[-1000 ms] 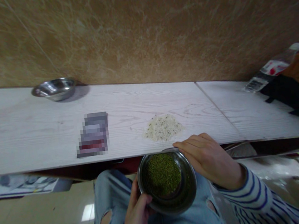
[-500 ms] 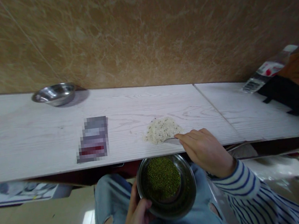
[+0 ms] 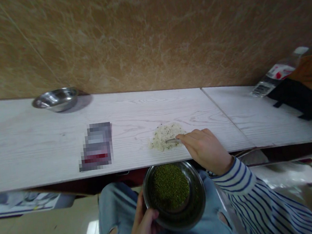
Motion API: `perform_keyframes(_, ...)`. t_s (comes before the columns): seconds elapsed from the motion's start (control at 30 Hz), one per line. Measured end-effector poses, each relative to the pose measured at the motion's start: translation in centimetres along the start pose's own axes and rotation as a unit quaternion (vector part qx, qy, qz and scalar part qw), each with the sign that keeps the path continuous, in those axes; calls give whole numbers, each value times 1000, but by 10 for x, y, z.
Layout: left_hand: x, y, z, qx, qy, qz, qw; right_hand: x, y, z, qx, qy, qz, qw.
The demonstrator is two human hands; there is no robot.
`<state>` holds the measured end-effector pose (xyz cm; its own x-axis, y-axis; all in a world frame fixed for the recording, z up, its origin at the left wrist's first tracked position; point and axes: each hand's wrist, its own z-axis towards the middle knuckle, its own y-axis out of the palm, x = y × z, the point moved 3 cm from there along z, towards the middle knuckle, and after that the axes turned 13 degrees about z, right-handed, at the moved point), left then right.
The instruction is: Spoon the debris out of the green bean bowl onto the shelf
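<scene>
My left hand [image 3: 145, 221] grips the left rim of a steel bowl [image 3: 198, 202], thumb over the edge. Small green beans [image 3: 171, 186], like mung beans, fill part of this bowl, which is held below the front edge of the table over my lap. My right hand [image 3: 203, 149] is closed on a thin, curved metal piece that looks like a spoon [image 3: 172, 140]; most of it is hidden by the fingers. Its tip is in a low pile of white grains [image 3: 165, 133], like rice, mixed with dark green specks, on the table top.
A second steel bowl [image 3: 55, 101] stands at the back left of the white table [image 3: 35, 145], by the marbled wall. A blurred-out flat object [image 3: 96, 146] lies left of the grains. At the right, a plastic bottle [image 3: 276, 73] rests against a black and brown bag [image 3: 307, 84].
My right hand moved up from beside the held bowl's rim to the grain pile, taking the spoon into the grains, then slightly left. The left hand and bowl stay nearly in place.
</scene>
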<state>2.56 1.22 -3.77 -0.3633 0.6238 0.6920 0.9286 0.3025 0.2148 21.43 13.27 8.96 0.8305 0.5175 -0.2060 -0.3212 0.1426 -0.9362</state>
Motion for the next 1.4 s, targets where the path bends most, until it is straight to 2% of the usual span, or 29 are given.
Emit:
perform_keyframes(0.23, 1, 3, -1, -14, -3, -6, 1000, -2, -4, -12, -21, -21, 29, 999)
perform_keyframes(0.5, 0, 3, -2, -16, -8, -11, 1000, 6, -15, -31, -7, -6, 20, 1000)
perform_keyframes(0.67, -2, 3, 1, -16, -4, -11, 1000, 1, -18, -39, -20, -7, 25, 999)
perform_keyframes(0.9, -3, 4, 0, -19, 1, 0, 1000, -13, -16, -35, -40, -20, 40, 998)
perform_keyframes(1.13, 0, 2, 0, -26, -1, 1, 1000, -8, -17, -26, -53, -27, 20, 998)
perform_keyframes(1.4, 3, 3, -3, -30, 4, -6, 1000, -3, -17, -30, -58, -25, 33, 997)
